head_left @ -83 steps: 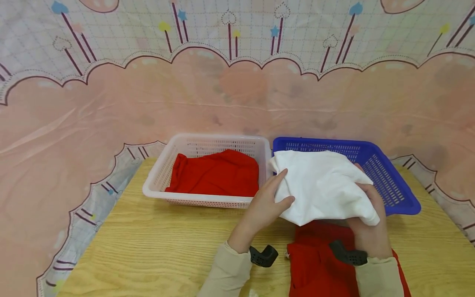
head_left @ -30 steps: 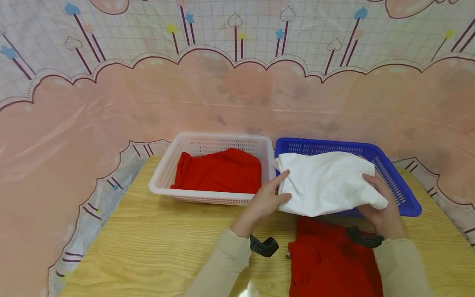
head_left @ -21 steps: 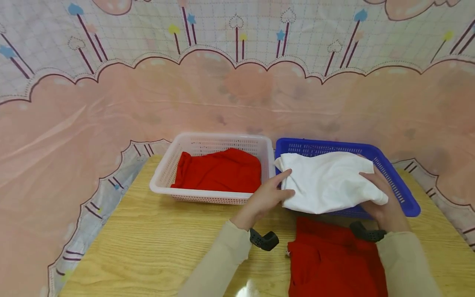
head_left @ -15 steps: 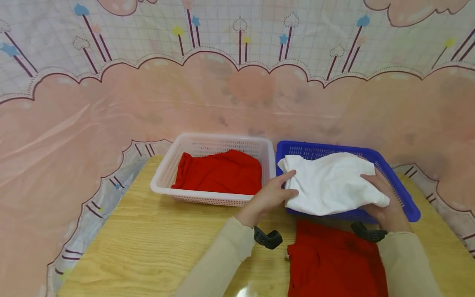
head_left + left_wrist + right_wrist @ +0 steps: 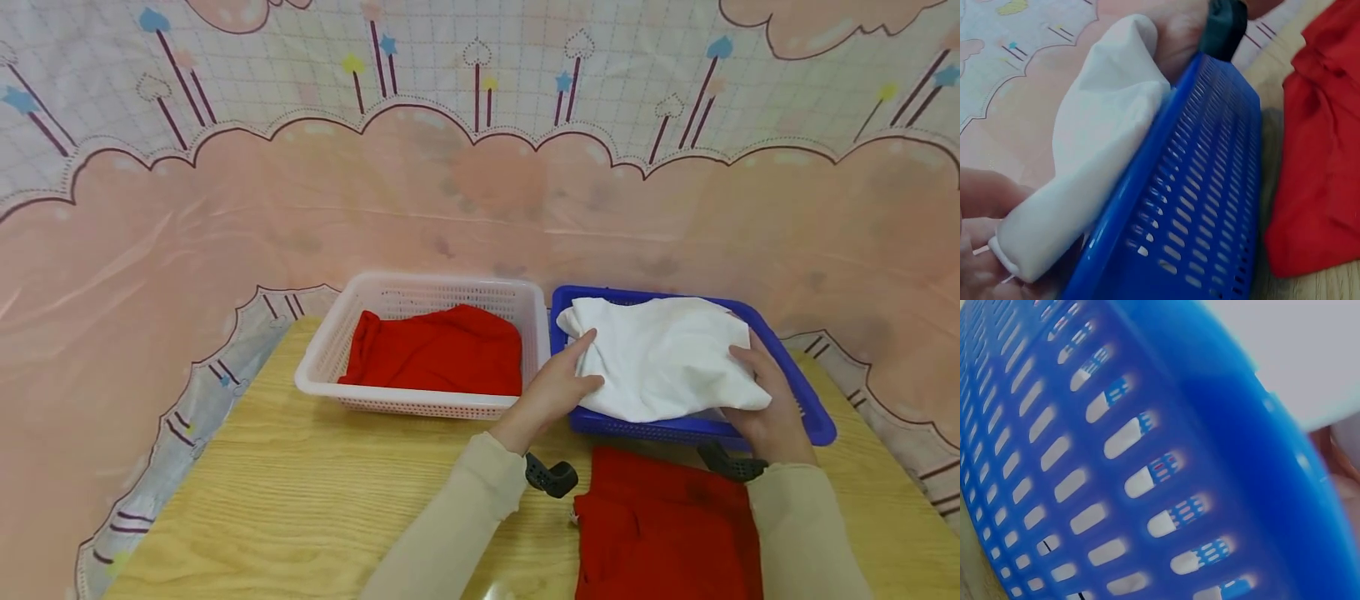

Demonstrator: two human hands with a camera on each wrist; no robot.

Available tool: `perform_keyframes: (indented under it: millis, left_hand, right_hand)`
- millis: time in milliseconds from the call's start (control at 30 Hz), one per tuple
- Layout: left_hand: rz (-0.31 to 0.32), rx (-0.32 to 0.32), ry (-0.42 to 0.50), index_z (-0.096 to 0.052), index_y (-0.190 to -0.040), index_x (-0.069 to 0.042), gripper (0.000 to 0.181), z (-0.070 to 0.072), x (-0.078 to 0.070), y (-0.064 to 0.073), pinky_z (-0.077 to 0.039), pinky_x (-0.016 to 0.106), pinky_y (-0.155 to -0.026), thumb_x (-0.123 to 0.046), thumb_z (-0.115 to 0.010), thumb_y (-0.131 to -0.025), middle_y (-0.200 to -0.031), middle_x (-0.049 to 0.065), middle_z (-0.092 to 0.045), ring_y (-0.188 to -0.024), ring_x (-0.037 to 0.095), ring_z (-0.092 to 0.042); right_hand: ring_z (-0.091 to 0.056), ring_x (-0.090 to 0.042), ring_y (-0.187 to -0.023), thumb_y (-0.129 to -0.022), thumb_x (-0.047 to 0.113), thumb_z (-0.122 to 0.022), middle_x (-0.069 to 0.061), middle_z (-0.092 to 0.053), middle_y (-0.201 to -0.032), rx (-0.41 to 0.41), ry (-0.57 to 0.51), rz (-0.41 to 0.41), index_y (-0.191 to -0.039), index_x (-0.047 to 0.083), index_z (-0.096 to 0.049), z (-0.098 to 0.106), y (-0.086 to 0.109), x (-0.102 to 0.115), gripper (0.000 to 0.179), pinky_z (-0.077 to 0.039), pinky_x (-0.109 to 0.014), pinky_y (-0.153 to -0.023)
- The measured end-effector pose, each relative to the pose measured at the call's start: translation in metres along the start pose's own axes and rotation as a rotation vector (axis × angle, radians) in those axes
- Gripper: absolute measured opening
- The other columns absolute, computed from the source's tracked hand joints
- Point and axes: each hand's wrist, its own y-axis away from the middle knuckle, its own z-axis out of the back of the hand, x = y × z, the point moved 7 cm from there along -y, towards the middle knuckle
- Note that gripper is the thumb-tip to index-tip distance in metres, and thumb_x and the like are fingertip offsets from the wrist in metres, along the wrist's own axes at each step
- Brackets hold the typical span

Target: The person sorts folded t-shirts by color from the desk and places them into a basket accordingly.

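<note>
Both hands hold a folded white cloth [image 5: 667, 358] at the mouth of the blue basket [image 5: 787, 375]. My left hand [image 5: 551, 387] grips its left edge, thumb and a finger on top. At the right edge, my right hand [image 5: 768, 400] has its thumb over the cloth and the other fingers beneath, partly hidden. In the left wrist view, the white cloth [image 5: 1097, 131] lies along the rim of the blue basket [image 5: 1191, 206]. The right wrist view is mostly filled by the basket's slotted wall [image 5: 1104, 462].
Left of the blue basket stands a white basket [image 5: 318, 371] with a folded red garment [image 5: 442, 350] in it. Another red garment [image 5: 660, 533] lies on the wooden table [image 5: 315, 492] in front of the blue basket. A patterned curtain [image 5: 420, 200] hangs behind.
Both hands have lowered the white cloth into the blue basket's opening and moved it slightly away from me. The right hand has moved off the red garment on the table.
</note>
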Motion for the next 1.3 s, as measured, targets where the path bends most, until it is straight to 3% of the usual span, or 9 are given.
perform_keyframes:
  millis: [67,233,300,433,600,733,867,1100,1300]
  left_hand:
    - [-0.021,0.008,-0.057,-0.025,-0.14,-0.036,0.066,-0.001,-0.002,-0.002,-0.022,0.038,-0.104,-0.013,-0.057,-0.086,-0.142,-0.008,-0.029,-0.13,0.013,-0.024]
    - [-0.095,0.047,-0.225,-0.014,-0.143,-0.032,0.073,-0.006,-0.007,-0.004,-0.021,0.036,-0.104,-0.011,-0.054,-0.086,-0.145,-0.006,-0.022,-0.132,0.012,-0.02]
    - [-0.119,0.062,-0.272,-0.011,-0.143,-0.031,0.075,-0.007,-0.009,-0.004,-0.02,0.036,-0.104,-0.01,-0.053,-0.085,-0.146,-0.006,-0.019,-0.132,0.012,-0.017]
    - [-0.156,0.086,-0.335,-0.008,-0.144,-0.029,0.078,-0.011,-0.013,-0.004,-0.018,0.034,-0.105,-0.004,-0.05,-0.083,-0.147,-0.005,-0.015,-0.133,0.01,-0.013]
    - [-0.144,0.091,-0.406,-0.007,-0.143,-0.03,0.077,-0.012,-0.014,-0.003,-0.02,0.034,-0.105,-0.005,-0.05,-0.084,-0.147,-0.006,-0.014,-0.133,0.01,-0.014]
    - [-0.148,0.088,-0.435,-0.012,-0.144,-0.028,0.073,-0.013,-0.015,-0.005,-0.021,0.034,-0.104,-0.009,-0.051,-0.085,-0.147,-0.005,-0.017,-0.132,0.011,-0.016]
    - [-0.162,0.079,-0.478,-0.016,-0.144,-0.023,0.068,-0.016,-0.017,-0.01,-0.02,0.031,-0.104,-0.015,-0.05,-0.085,-0.146,-0.003,-0.021,-0.132,0.01,-0.019]
    - [-0.142,0.085,-0.567,-0.02,-0.143,-0.018,0.063,-0.017,-0.016,-0.016,-0.021,0.03,-0.104,-0.026,-0.049,-0.088,-0.145,-0.001,-0.024,-0.13,0.013,-0.024]
    - [-0.133,0.103,-0.634,-0.025,-0.142,-0.014,0.059,-0.02,-0.018,-0.019,-0.02,0.029,-0.104,-0.031,-0.046,-0.09,-0.144,0.001,-0.026,-0.13,0.014,-0.025]
  right_hand:
    - [-0.046,-0.018,-0.107,-0.094,0.007,-0.04,0.009,-0.036,-0.133,-0.005,-0.03,0.009,-0.132,0.034,-0.042,0.001,-0.002,0.002,0.046,-0.042,-0.035,-0.088]
    - [-0.043,-0.02,-0.114,-0.096,0.008,-0.033,0.006,-0.037,-0.135,0.083,-0.124,0.084,-0.136,0.03,-0.037,-0.003,-0.003,0.007,0.046,-0.041,-0.038,-0.09]
    - [-0.042,-0.021,-0.116,-0.096,0.004,-0.031,0.007,-0.031,-0.139,0.103,-0.093,0.114,-0.138,0.03,-0.034,-0.005,-0.003,0.007,0.049,-0.04,-0.039,-0.091]
    - [-0.036,-0.02,-0.122,-0.093,-0.006,-0.03,0.01,-0.013,-0.145,0.095,0.07,0.148,-0.139,0.029,-0.031,-0.009,-0.004,0.008,0.057,-0.04,-0.039,-0.091]
    - [-0.019,-0.02,-0.127,-0.092,-0.003,-0.04,0.007,-0.006,-0.146,-0.04,0.292,0.145,-0.136,0.021,-0.039,-0.005,-0.007,0.006,0.05,-0.045,-0.032,-0.085]
    - [-0.03,-0.02,-0.119,-0.09,0.004,-0.05,0.002,-0.013,-0.144,-0.177,0.44,0.14,-0.129,0.015,-0.05,0.003,-0.008,0.006,0.041,-0.048,-0.026,-0.078]
    - [-0.036,-0.02,-0.117,-0.09,0.005,-0.049,-0.002,-0.016,-0.143,-0.211,0.5,0.149,-0.13,0.014,-0.049,0.005,-0.008,0.007,0.04,-0.048,-0.025,-0.079]
    - [-0.019,-0.022,-0.129,-0.093,0.005,-0.043,0.004,-0.015,-0.146,-0.275,0.558,0.157,-0.132,0.017,-0.045,0.005,-0.012,0.009,0.041,-0.045,-0.019,-0.08]
    - [-0.019,-0.02,-0.13,-0.093,0.007,-0.042,0.007,-0.015,-0.146,-0.326,0.589,0.138,-0.132,0.02,-0.045,0.008,-0.013,0.011,0.041,-0.029,-0.03,-0.1]
